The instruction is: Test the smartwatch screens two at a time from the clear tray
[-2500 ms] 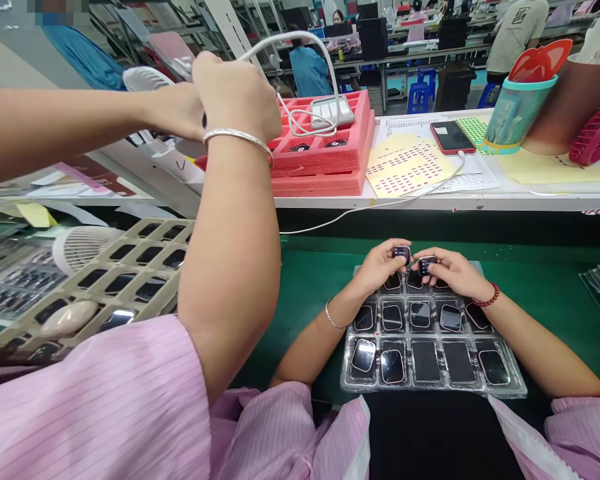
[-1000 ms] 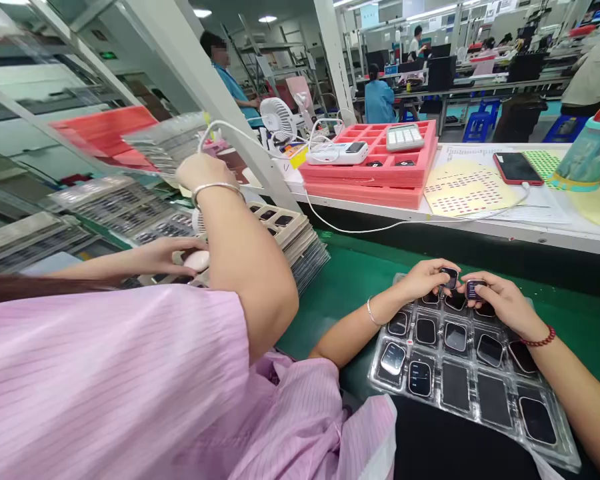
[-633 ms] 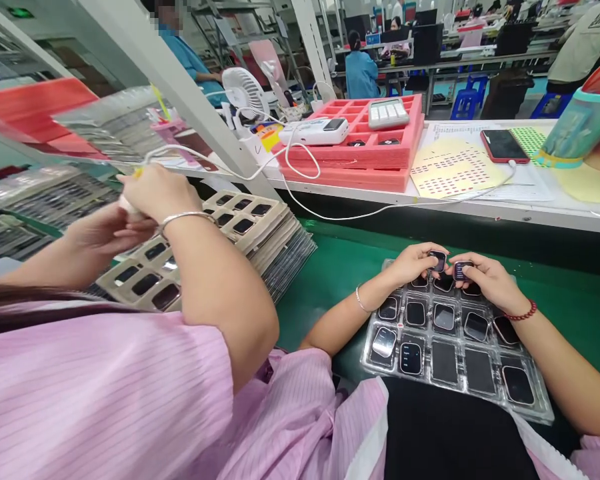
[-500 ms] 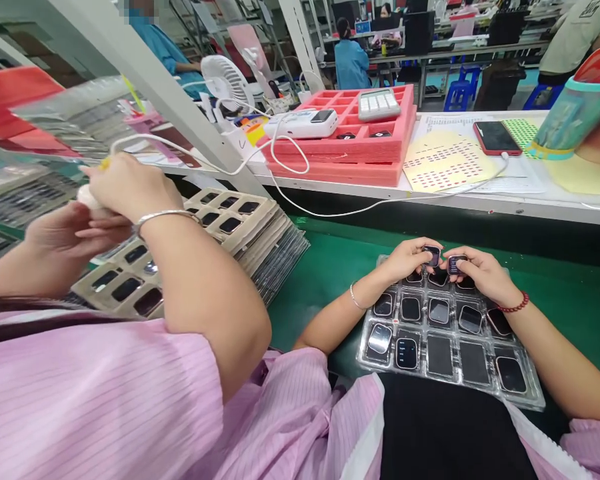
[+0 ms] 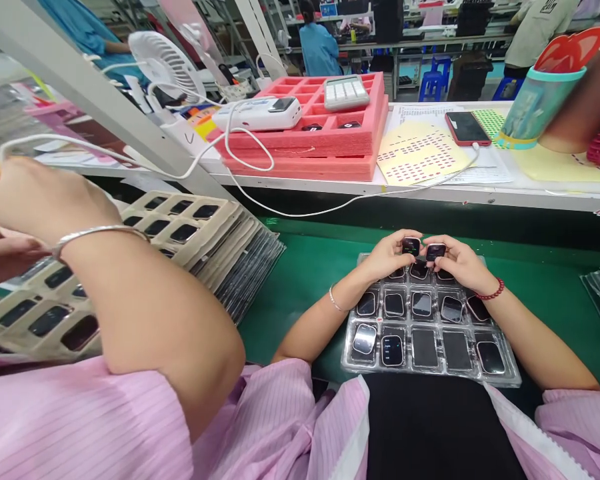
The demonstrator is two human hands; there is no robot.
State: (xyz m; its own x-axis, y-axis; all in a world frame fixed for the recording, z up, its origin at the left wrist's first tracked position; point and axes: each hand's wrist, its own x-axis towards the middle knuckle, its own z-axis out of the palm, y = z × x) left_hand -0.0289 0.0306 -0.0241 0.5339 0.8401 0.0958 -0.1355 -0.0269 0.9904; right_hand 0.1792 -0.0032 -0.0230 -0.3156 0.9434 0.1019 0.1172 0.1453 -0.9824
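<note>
Near the far edge of a clear plastic tray (image 5: 511, 379), my left hand (image 5: 384, 259) pinches a smartwatch body (image 5: 411, 246) with its dark screen turned towards me. Close beside it, my right hand (image 5: 463, 265) grips a second smartwatch (image 5: 435, 251) between thumb and fingers; its screen also faces me. Rows of strapless square watches fill most pockets of the tray below, among them one with a lit screen (image 5: 393, 351). Two pockets in the near row hold flat dark grey surfaces (image 5: 424, 348). My fingers partly cover the far row.
At left, a co-worker's braceleted arm (image 5: 165, 300) reaches over beige trays of watches (image 5: 200, 243). A shelf ahead bears red foam trays (image 5: 300, 159), a white device (image 5: 260, 114), a calculator (image 5: 347, 92), a phone (image 5: 467, 128) and a cup (image 5: 543, 107). A white cable (image 5: 325, 215) droops below the shelf edge.
The view has swung right, so the scene sits further left. Both watches are tilted more squarely towards me. The co-worker's hands are now partly out of frame.
</note>
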